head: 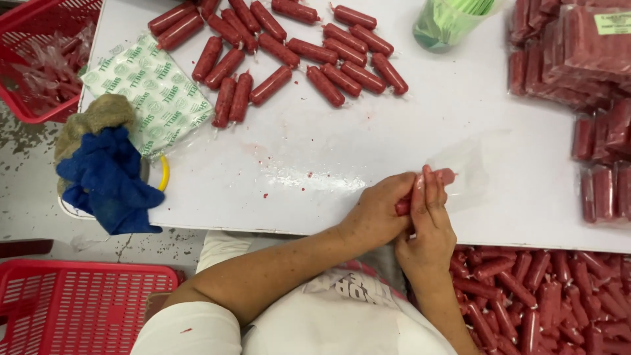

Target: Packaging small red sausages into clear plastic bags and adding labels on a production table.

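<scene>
Pinching a red sausage [427,187] at the table [368,141] edge, both hands, left [381,210] and right [430,227], are closed on it; the clear bag [463,167] could be torn if forced.

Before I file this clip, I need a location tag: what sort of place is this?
Probably a small food-packing workshop: loose sausages cover the table, packed bags are stacked aside, and both hands slip sausages into a clear bag.
</scene>
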